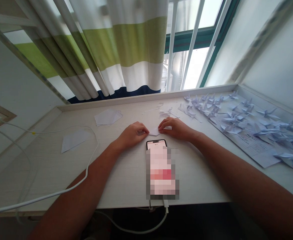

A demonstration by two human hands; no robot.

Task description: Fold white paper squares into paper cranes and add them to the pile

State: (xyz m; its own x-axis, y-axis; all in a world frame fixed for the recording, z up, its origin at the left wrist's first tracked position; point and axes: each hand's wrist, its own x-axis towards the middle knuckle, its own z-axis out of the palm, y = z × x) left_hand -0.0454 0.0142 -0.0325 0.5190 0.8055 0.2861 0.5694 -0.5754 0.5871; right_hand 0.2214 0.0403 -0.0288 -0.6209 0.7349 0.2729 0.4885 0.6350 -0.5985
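Observation:
A small piece of white folded paper (pixel 154 131) lies on the desk just beyond the phone. My left hand (pixel 133 135) pinches its left edge between thumb and fingers. At its right edge, my right hand (pixel 174 128) grips it with curled fingertips. The finer folds are too small to make out. Directly below the paper, a phone (pixel 156 144) lies face up with its lit screen partly blurred. Loose white paper sheets (pixel 108 117) rest beyond my left hand, and another white sheet (pixel 72 140) sits farther left.
Many folded paper cranes (pixel 233 115) crowd the right side, some over a printed sheet (pixel 252 148). Paper scraps (pixel 170 112) lie beyond my right hand. A white cable (pixel 92 160) loops across my left forearm; a charging cable (pixel 166 208) hangs over the desk's front edge.

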